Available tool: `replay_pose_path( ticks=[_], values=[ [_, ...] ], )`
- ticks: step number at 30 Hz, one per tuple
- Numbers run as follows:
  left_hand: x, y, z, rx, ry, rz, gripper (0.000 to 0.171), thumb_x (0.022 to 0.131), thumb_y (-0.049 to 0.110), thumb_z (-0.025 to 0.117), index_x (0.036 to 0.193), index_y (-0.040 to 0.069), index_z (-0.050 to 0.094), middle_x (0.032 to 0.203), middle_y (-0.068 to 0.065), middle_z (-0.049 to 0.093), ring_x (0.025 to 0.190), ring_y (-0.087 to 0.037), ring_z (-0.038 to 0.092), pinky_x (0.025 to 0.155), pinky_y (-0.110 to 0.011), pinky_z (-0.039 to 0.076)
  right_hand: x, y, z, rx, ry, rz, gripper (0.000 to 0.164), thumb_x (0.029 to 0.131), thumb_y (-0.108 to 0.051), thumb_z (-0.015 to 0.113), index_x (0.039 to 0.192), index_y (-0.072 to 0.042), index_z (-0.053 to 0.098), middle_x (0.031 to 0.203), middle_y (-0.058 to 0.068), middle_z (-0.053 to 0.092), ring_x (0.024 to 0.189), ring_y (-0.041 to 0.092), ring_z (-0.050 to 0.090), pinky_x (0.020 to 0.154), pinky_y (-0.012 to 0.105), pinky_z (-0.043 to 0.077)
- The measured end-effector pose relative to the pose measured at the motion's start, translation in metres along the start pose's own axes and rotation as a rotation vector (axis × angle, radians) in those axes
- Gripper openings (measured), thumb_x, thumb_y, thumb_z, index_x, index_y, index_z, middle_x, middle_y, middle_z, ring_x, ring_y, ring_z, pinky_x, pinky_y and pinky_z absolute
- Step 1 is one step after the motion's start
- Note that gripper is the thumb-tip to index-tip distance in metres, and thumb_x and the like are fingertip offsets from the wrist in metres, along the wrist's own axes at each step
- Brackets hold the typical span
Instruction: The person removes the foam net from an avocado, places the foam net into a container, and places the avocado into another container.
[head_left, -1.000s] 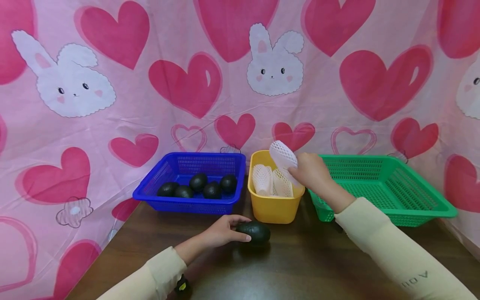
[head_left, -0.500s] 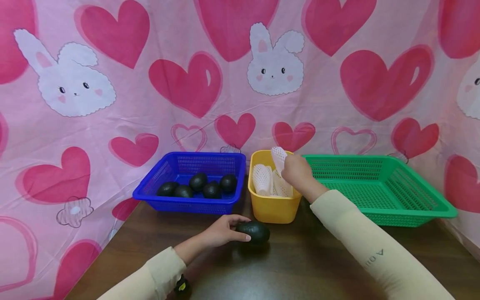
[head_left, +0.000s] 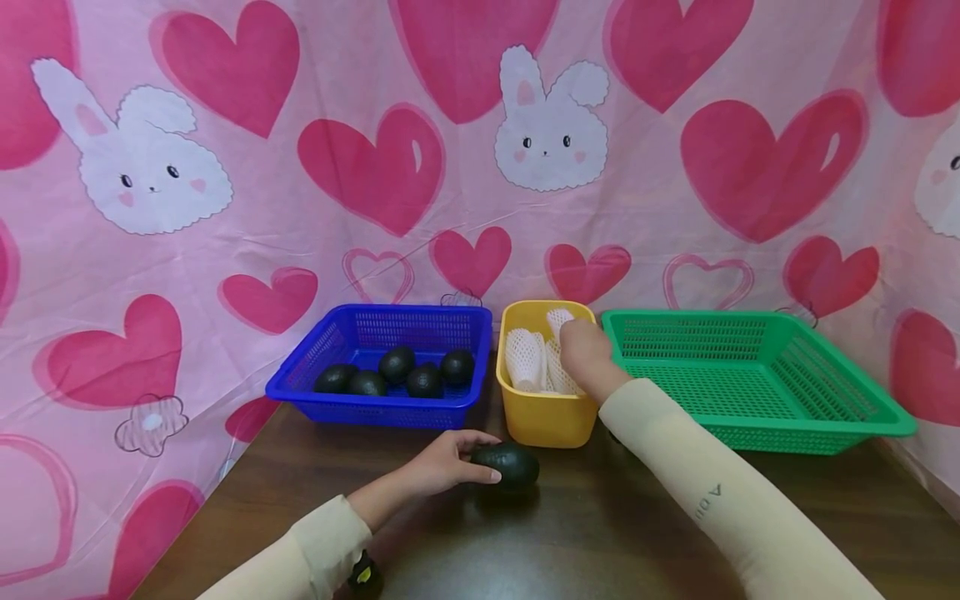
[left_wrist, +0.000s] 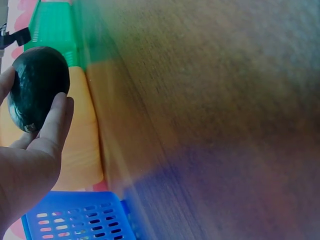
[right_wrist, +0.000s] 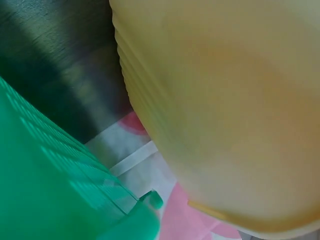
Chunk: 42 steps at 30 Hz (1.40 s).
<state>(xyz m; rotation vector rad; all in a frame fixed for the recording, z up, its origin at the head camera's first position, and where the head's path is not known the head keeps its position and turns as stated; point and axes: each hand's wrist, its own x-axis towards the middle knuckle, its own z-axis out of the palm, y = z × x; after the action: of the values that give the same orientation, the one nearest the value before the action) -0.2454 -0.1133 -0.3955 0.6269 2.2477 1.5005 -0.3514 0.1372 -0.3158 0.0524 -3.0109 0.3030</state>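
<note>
My left hand (head_left: 438, 462) grips a dark green avocado (head_left: 510, 465) low over the table, thumb on the near side and fingers behind. In the left wrist view the same avocado (left_wrist: 40, 87) sits between thumb and fingers. My right hand (head_left: 587, 350) reaches into the yellow bin (head_left: 550, 421) at its right side and holds a white foam net sleeve (head_left: 558, 320), whose end sticks out past the knuckles; its fingertips are hidden. More white foam net sleeves (head_left: 525, 358) stand in the bin. The right wrist view shows the bin's wall (right_wrist: 225, 125) up close, not the hand.
A blue basket (head_left: 375, 410) with several avocados (head_left: 396, 364) stands left of the bin. On the right is a green basket (head_left: 780, 437), its edge near my right forearm. A pink cloth (head_left: 465, 183) with hearts and rabbits hangs behind the wooden table (head_left: 600, 542).
My right hand has moved left and down into the yellow bin, lowering the foam net sleeve with it. The left hand and its avocado have stayed in place.
</note>
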Motion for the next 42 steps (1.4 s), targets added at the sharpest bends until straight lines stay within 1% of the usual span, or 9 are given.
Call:
replay_pose_path(
  ticks=[6,9,13,17,22,26,33,38,42],
  values=[
    [0.000,0.000,0.000,0.001,0.001,-0.003,0.047,0.082,0.014,0.078,0.124,0.002,0.062,0.106,-0.008,0.068,0.092,-0.018,0.062,0.078,-0.031,0.053,0.001,0.000,0.003,-0.013,-0.055,0.018,0.015,0.095,-0.009,0.060,0.105,0.002,0.061,0.091,0.016,0.061,0.075,0.028,0.059,0.066,0.043,0.057],
    [0.000,0.000,0.000,0.002,0.004,-0.005,0.048,0.082,0.013,0.078,0.125,0.001,0.062,0.107,-0.009,0.068,0.092,-0.018,0.061,0.078,-0.032,0.053,0.000,-0.001,0.003,-0.022,-0.071,0.004,0.021,0.092,-0.017,0.066,0.103,0.001,0.062,0.091,0.014,0.062,0.075,0.027,0.059,0.066,0.044,0.056],
    [0.001,-0.001,-0.001,0.005,0.005,-0.013,0.046,0.082,0.016,0.078,0.124,0.002,0.063,0.106,-0.008,0.068,0.092,-0.019,0.062,0.079,-0.033,0.053,-0.001,-0.002,0.002,-0.026,-0.076,-0.016,0.032,0.085,-0.030,0.074,0.096,-0.002,0.065,0.085,0.011,0.063,0.073,0.026,0.059,0.062,0.042,0.056],
    [0.002,-0.001,-0.001,0.005,0.007,-0.018,0.046,0.082,0.017,0.079,0.123,0.003,0.063,0.105,-0.007,0.068,0.091,-0.019,0.062,0.079,-0.033,0.053,-0.003,-0.005,0.000,-0.023,-0.077,-0.008,0.038,0.083,-0.040,0.075,0.091,-0.004,0.065,0.080,0.009,0.062,0.073,0.024,0.059,0.060,0.039,0.055],
    [0.003,-0.002,0.000,0.005,0.006,-0.004,0.046,0.082,0.016,0.079,0.123,0.002,0.063,0.105,-0.008,0.069,0.091,-0.018,0.062,0.078,-0.032,0.053,-0.006,-0.007,-0.002,-0.024,-0.077,-0.007,0.043,0.082,-0.047,0.074,0.091,-0.005,0.064,0.077,0.008,0.061,0.072,0.024,0.058,0.059,0.039,0.055],
    [0.003,-0.003,0.000,-0.001,0.007,-0.008,0.046,0.081,0.016,0.079,0.123,0.002,0.063,0.105,-0.008,0.069,0.091,-0.018,0.062,0.078,-0.031,0.053,-0.008,-0.009,-0.003,-0.034,-0.081,-0.015,0.042,0.084,-0.048,0.072,0.090,-0.007,0.063,0.072,0.007,0.059,0.068,0.022,0.057,0.058,0.036,0.054],
    [0.002,-0.002,-0.001,-0.009,0.015,-0.009,0.046,0.082,0.016,0.079,0.123,0.002,0.063,0.104,-0.007,0.069,0.090,-0.018,0.063,0.078,-0.032,0.053,-0.010,-0.008,-0.007,-0.022,-0.062,-0.056,0.039,0.087,-0.044,0.070,0.089,-0.005,0.064,0.069,0.006,0.058,0.067,0.022,0.056,0.062,0.034,0.054],
    [-0.001,0.000,-0.004,-0.014,0.031,-0.004,0.046,0.081,0.016,0.079,0.123,0.003,0.064,0.104,-0.008,0.069,0.090,-0.019,0.064,0.078,-0.032,0.054,-0.014,-0.005,-0.014,0.005,-0.050,-0.080,0.038,0.088,-0.043,0.068,0.080,-0.007,0.062,0.064,0.007,0.056,0.062,0.023,0.054,0.059,0.032,0.051],
    [-0.004,0.003,-0.010,-0.027,0.041,0.001,0.047,0.082,0.016,0.079,0.124,0.003,0.063,0.106,-0.008,0.068,0.091,-0.020,0.064,0.079,-0.034,0.054,-0.021,-0.005,-0.020,0.030,-0.008,-0.110,0.041,0.089,-0.045,0.067,0.071,-0.009,0.059,0.058,0.006,0.052,0.056,0.023,0.052,0.055,0.032,0.050]
  ],
)
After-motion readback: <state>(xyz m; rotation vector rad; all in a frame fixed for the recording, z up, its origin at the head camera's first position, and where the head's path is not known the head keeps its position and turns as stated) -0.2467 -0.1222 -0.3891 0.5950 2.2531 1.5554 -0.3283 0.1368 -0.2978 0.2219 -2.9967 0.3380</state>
